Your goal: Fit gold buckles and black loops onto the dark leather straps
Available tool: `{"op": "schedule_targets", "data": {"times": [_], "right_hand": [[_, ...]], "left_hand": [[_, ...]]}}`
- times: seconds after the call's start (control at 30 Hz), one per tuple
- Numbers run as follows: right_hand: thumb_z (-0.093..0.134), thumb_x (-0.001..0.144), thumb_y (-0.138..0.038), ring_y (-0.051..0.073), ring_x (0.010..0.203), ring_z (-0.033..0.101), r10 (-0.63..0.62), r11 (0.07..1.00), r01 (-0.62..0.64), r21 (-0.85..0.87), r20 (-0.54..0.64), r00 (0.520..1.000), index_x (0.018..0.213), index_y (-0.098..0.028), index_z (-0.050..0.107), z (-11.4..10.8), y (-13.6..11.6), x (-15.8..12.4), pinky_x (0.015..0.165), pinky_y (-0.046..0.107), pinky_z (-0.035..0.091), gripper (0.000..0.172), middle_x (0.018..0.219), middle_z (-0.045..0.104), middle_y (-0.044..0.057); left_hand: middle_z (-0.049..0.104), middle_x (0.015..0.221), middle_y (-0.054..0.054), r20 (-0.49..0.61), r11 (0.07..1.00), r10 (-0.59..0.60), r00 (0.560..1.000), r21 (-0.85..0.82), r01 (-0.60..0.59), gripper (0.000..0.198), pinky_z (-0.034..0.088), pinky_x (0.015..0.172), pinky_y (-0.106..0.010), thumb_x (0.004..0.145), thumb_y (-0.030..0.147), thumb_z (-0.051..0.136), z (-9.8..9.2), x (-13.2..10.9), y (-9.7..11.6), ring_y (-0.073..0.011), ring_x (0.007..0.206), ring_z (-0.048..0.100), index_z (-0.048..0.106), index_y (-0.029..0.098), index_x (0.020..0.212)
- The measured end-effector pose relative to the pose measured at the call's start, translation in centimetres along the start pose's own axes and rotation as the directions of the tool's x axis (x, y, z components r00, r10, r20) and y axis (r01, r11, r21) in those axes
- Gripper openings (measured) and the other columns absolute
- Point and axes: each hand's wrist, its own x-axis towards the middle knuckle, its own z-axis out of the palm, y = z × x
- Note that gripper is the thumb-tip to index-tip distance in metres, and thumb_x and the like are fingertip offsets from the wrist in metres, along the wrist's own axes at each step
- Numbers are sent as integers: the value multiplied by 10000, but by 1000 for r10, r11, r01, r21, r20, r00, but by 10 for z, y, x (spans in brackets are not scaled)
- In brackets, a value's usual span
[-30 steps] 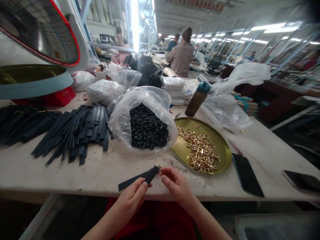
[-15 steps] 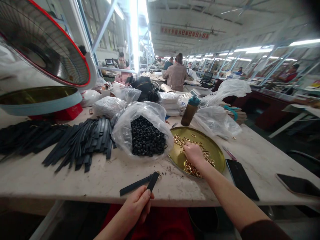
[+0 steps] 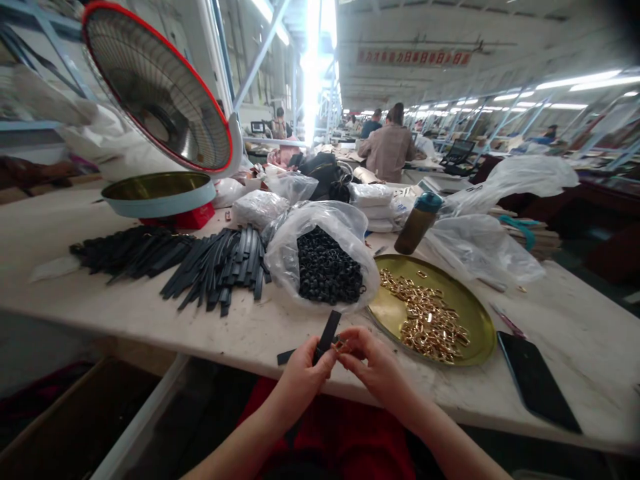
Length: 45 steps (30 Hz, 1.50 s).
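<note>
A person's two bare hands meet at the near edge of a worn white table (image 3: 560, 327). The left hand (image 3: 305, 367) pinches a dark strap (image 3: 327, 333) that stands tilted up from the fingers, with its lower end hidden behind the hand. The right hand (image 3: 373, 363) grips a small gold buckle (image 3: 340, 346) just beside the strap; the fingers cover most of it, so whether buckle and strap touch cannot be told.

Just beyond the hands sits an open clear bag of black rings (image 3: 327, 267). To its right lies a round gold tray (image 3: 480, 327) holding a heap of gold buckles (image 3: 425, 320). A black phone (image 3: 537, 380) lies on the table right of the tray. To the left of the bag spreads a pile of dark straps (image 3: 220, 267). Farther off stand a brown bottle with a teal cap (image 3: 417, 223), several bulging plastic bags (image 3: 475, 243) and, far left, a tilted fan with a red rim (image 3: 160, 93). In the far background a person in a brown jacket (image 3: 390, 147) sits facing away, small and blurred.
</note>
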Motion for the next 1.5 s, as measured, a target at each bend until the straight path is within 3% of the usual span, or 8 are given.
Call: {"op": "schedule_targets", "data": {"times": [0.1, 0.2, 0.4, 0.57, 0.83, 1.1, 1.37, 1.5], "right_hand": [[612, 746, -415, 135, 597, 548, 124, 960, -146, 241, 102, 987, 792, -178, 599, 6, 1, -2, 576, 267, 422, 242, 686, 627, 10], [622, 728, -479, 101, 572, 536, 282, 789, -333, 516, 177, 943, 783, -157, 617, 9, 7, -2, 563, 241, 427, 327, 720, 639, 21], [796, 539, -365, 87, 570, 528, 583, 453, -356, 817, 30, 812, 780, -196, 640, 18, 24, 3, 532, 198, 413, 333, 744, 646, -11], [764, 600, -354, 94, 541, 469, 520, 580, -272, 768, -92, 849, 835, -200, 653, 33, 40, -1, 492, 200, 369, 302, 689, 600, -25], [676, 699, -410, 200, 804, 580, 384, 727, -247, 640, -80, 920, 817, -189, 638, 45, 29, -18, 781, 311, 441, 253, 791, 653, 15], [646, 730, -403, 136, 645, 537, 410, 616, -339, 711, 78, 909, 818, -171, 601, 38, 31, -21, 653, 267, 429, 252, 726, 602, -3], [667, 698, -378, 108, 532, 488, 404, 516, -360, 777, 150, 902, 781, -183, 583, 43, 19, -32, 527, 228, 400, 228, 626, 560, -33], [688, 689, -319, 141, 671, 558, 394, 635, -349, 689, 100, 914, 821, -187, 597, 43, 18, -36, 642, 251, 433, 208, 737, 619, -10]], "left_hand": [[567, 698, 0, -29, 993, 87, 996, 80, -85, 258, 381, 602, -233, 834, 381, 468, -4, -3, -3, -131, 642, 501, 565, 144, 864], [618, 804, -39, -11, 977, 110, 994, 184, -107, 260, 380, 675, -260, 854, 370, 437, -7, -5, -5, -168, 738, 532, 574, 150, 873], [535, 626, 11, 41, 930, 11, 999, 366, -26, 304, 325, 584, -247, 886, 372, 332, -10, -7, -16, -155, 618, 496, 528, 179, 756], [448, 557, 39, 101, 943, -72, 992, 331, 35, 307, 294, 528, -235, 879, 348, 317, -7, -3, -25, -125, 542, 424, 468, 184, 667], [407, 494, 91, 137, 972, -234, 962, 8, 236, 132, 253, 388, -187, 812, 324, 391, 0, 1, -24, -68, 378, 322, 405, 202, 762], [415, 442, 95, 173, 947, -299, 938, -65, 314, 217, 189, 327, -167, 792, 410, 410, 2, -5, -20, -48, 321, 273, 381, 205, 724], [439, 478, 73, 148, 979, -172, 974, -82, 185, 280, 228, 353, -178, 824, 439, 417, 7, -20, -37, -54, 357, 317, 453, 177, 733], [428, 487, 76, 105, 989, -126, 987, -58, 132, 259, 265, 403, -189, 852, 405, 404, 9, -29, -40, -60, 386, 333, 447, 180, 729]]}}
